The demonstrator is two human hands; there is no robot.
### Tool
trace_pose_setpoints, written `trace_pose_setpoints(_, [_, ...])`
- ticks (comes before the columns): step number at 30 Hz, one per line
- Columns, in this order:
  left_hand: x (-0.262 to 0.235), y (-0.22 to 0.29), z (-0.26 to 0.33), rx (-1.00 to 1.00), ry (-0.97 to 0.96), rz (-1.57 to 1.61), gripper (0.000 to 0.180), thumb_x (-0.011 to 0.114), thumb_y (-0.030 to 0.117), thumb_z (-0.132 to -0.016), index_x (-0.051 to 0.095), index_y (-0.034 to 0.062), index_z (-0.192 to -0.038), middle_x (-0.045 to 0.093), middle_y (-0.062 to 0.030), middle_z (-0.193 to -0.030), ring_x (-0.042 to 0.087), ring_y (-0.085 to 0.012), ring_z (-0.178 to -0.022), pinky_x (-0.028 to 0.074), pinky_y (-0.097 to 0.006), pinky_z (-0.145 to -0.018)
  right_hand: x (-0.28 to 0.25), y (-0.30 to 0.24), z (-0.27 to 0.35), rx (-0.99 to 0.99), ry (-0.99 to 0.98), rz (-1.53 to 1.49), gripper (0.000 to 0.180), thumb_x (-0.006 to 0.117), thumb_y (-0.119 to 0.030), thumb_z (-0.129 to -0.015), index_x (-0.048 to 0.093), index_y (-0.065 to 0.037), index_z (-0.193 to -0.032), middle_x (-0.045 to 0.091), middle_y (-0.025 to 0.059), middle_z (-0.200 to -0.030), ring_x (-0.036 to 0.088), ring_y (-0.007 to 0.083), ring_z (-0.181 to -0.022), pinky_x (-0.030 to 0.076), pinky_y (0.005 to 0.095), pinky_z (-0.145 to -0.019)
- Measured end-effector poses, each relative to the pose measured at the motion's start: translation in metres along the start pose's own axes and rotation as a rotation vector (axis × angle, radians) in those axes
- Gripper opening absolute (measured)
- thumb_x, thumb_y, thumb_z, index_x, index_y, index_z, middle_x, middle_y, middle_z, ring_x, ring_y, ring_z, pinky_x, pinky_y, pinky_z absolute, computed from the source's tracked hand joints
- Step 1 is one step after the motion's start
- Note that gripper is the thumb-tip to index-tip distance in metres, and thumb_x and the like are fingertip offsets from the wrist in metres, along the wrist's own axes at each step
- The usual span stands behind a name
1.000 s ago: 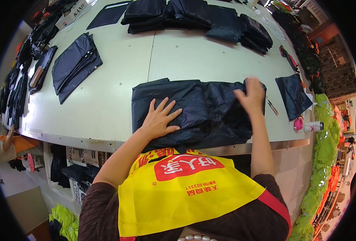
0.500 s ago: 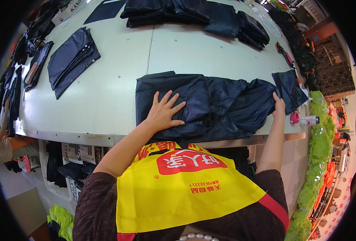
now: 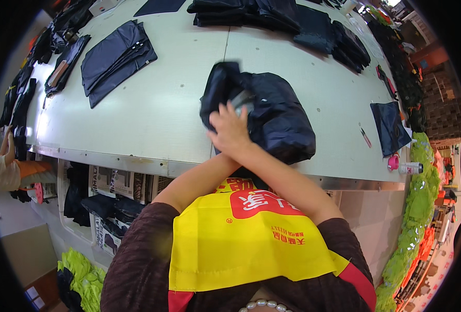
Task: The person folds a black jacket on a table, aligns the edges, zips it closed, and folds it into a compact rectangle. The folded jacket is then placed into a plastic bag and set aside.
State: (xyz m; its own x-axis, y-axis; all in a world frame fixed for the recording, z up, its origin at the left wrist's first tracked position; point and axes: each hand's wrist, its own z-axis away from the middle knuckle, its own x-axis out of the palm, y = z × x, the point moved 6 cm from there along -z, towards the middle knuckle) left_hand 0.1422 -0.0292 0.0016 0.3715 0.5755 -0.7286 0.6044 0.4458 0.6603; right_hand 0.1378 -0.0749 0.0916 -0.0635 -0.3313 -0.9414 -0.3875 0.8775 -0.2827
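A dark navy garment of thin shiny cloth is bunched and doubled over near the table's front edge. My forearms cross, the right one over the left. My right hand is at the garment's left part, its fingers curled into the raised, motion-blurred cloth. A greyish patch shows by its fingertips, too blurred to name. Behind the right wrist and the cloth, my left hand is hidden; only its forearm shows, reaching toward the same spot.
Folded dark garments lie at the table's left, with dark stacks along the back. A flat dark piece, a pink object and a small bottle sit at the right end. A pen-like tool lies nearby. Another person stands far left.
The garment, spread out lengthwise before, is now doubled over toward the left. My right hand has swept left across my left forearm. The view has shifted, so the table's things appear farther right.
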Motion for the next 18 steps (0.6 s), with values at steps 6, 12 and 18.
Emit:
trace_pose_setpoints(6, [0.022,0.032,0.033,0.095,-0.536,0.151,0.06,0.045,0.043,-0.09,0.031,0.0192,-0.143,0.035,-0.012,-0.144,0.029,-0.0269,-0.134,0.017,-0.048,-0.11,0.024,-0.004,0.001,-0.047,-0.14,0.08,0.087,0.079,-0.032,-0.064,0.032,-0.005,-0.133,0.05,0.0145,-0.125,0.053,0.0245,-0.112,0.029,0.0541,-0.099])
trace_pose_setpoints(12, [-0.02,0.074,0.07,0.005,-0.642,0.122,0.035,0.05,0.025,-0.091,0.056,0.0135,-0.123,0.058,-0.0154,-0.119,0.056,-0.0291,-0.109,0.041,-0.038,-0.095,0.019,0.007,0.034,-0.637,-0.143,0.23,0.055,0.061,-0.018,-0.08,0.042,-0.008,-0.13,0.053,0.0129,-0.122,0.051,0.0242,-0.115,0.028,0.0538,-0.102])
trace_pose_setpoints(18, [-0.159,0.077,0.043,0.026,0.148,0.148,0.027,0.065,0.02,-0.081,0.064,0.0069,-0.105,0.066,-0.0135,-0.091,0.064,-0.0296,-0.081,0.051,-0.037,-0.07,-0.037,0.083,0.101,-0.752,-0.167,0.069,0.02,0.052,-0.015,-0.083,0.058,-0.015,-0.102,0.058,0.0003,-0.12,0.048,0.0189,-0.12,0.022,0.0526,-0.107])
